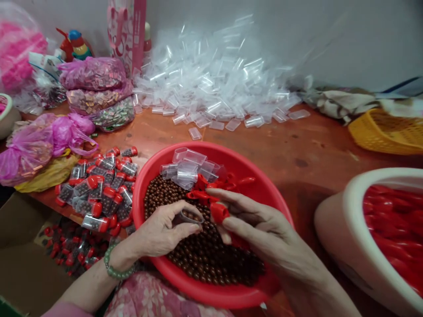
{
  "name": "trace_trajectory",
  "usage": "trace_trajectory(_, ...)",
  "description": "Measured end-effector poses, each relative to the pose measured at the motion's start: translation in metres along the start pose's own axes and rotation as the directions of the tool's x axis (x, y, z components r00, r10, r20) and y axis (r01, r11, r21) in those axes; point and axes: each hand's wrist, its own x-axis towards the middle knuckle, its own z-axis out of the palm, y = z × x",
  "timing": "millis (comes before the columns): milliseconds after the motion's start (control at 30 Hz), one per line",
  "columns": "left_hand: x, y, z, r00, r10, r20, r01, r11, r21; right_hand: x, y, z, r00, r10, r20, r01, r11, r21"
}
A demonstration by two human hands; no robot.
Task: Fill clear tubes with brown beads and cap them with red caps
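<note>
My left hand [168, 229] is wrapped round a clear plastic case [191, 215] with brown balls inside, its open end facing right. Between the thumb and fingers of my right hand [257, 220] is a red cap [218, 212], a short gap from the case. Both hands are above a red basin [261, 171]. Brown balls [211, 259] lie in the basin, with empty clear cases [188, 169] and more red caps [231, 181] at its far side. My right palm hides part of the balls.
Filled, red-capped cases [102, 189] are heaped left of the basin, above a cardboard box [20, 237] holding more. A large pile of clear cases [218, 79] lies along the wall. A white tub [343, 229] of red caps stands right, near a yellow basket [380, 132]. Pink bags [95, 72] sit back left.
</note>
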Motion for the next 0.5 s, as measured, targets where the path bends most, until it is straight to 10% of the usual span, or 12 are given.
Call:
trace_trajectory(200,-0.002,-0.005,-0.003,0.998,0.056,0.035,-0.057,0.998,0.01,0.012,-0.008,0.02,0.988,-0.155,-0.011,0.151,0.973,-0.173)
trace_trajectory(500,0.003,-0.005,-0.007,1.0,0.022,0.006,-0.022,1.0,0.003,0.011,0.005,0.022,0.872,-0.488,0.026,0.365,0.615,-0.699)
